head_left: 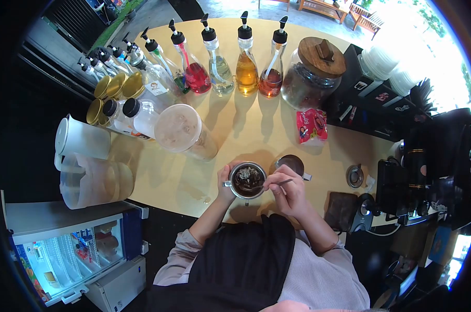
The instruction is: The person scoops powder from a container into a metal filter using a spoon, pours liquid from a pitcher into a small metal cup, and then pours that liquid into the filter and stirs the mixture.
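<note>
A metal cup with dark contents and a pale patch on top stands near the table's front edge. Wrapped round its left side is my left hand. My right hand pinches a thin spoon at the cup's right rim, and the spoon's lower end reaches into the dark contents. Just behind my right hand sits a second metal cup, partly covered by that hand.
Pump bottles with coloured liquids line the back. A lidded jar, a pink packet and a black machine are to the right. At left stand a plastic tub and pitchers; an open fridge is below.
</note>
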### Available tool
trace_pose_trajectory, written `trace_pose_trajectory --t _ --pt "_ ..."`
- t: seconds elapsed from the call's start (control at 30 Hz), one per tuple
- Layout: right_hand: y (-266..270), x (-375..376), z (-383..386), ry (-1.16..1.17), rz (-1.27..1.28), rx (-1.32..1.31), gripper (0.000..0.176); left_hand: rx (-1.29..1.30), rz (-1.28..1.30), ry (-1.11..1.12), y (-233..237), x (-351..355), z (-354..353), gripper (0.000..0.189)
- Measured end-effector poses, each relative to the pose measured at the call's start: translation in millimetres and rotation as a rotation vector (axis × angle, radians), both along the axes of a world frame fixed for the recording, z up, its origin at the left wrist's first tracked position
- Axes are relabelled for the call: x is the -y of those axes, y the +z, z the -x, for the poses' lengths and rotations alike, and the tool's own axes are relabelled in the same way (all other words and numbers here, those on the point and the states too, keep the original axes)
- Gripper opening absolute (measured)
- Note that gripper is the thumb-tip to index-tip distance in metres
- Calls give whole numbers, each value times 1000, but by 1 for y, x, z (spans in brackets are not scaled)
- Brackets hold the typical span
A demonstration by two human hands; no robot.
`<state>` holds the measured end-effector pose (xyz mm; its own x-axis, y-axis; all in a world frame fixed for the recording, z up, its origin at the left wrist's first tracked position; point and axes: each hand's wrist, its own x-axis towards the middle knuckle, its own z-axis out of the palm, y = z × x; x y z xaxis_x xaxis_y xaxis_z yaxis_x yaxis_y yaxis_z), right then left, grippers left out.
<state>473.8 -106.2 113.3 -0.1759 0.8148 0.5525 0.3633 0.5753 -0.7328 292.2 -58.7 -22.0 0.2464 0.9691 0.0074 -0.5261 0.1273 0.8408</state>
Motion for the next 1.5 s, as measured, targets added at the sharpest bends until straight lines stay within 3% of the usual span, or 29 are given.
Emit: trace_pose_trajectory --t 0.13,0.2,0.33,0.4,0.6,0.8,1.13,1.33,1.5 --pt "14 -4 -6 78 127 -3 4 -13 2 -25 3 -1 1 60" --pt "25 -5 -9 28 327 -168 9 -23 -12 -24 3 -1 0 61" --pt "35 -19 -8 51 309 -134 10 -26 -6 -33 9 0 -1 61" --pt "35 -26 -3 126 126 72 12 -27 -11 -40 10 0 -1 61" --pt "45 -40 11 187 190 336 18 39 34 -29 7 0 0 60" --pt "30 -47 17 226 228 230 19 126 129 -44 3 1 -2 59" --pt "30 -49 15 200 291 287 18 -28 19 5 15 1 -5 61" --pt "29 -43 9 231 293 146 15 27 24 -27 9 0 -5 61" --pt "38 -39 -9 222 484 -259 14 -34 -40 -56 6 -2 -1 61"
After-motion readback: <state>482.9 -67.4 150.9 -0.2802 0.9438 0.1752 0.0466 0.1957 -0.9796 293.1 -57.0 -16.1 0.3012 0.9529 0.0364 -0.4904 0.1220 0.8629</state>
